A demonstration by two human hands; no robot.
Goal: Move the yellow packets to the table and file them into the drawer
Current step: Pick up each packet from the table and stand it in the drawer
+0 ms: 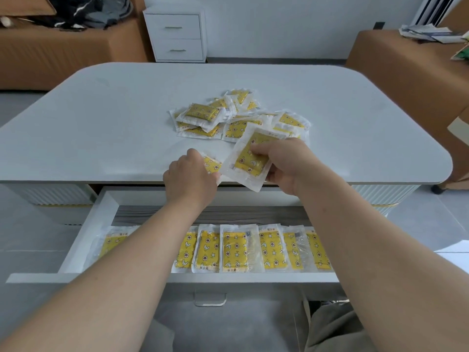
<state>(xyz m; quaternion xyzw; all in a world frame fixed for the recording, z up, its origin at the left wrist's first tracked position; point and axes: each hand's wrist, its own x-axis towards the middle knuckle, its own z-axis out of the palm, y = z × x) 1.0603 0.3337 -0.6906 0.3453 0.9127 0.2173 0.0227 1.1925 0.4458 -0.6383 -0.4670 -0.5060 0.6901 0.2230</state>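
Note:
A loose pile of yellow packets (228,118) in clear wrappers lies in the middle of the white table (101,128). My right hand (284,163) grips one yellow packet (243,171), lifted and tilted above the table's near edge. My left hand (190,176) holds a second packet (212,165), mostly hidden under its fingers. Below the tabletop the white drawer (83,237) stands pulled out, with a row of several filed packets (236,248) standing side by side; my forearms hide parts of the row.
A white two-drawer cabinet (177,34) stands against the far wall. Brown sofas sit at the back left (50,52) and right (406,72), with clothes and papers on them. The drawer's handle (210,299) points toward my knees.

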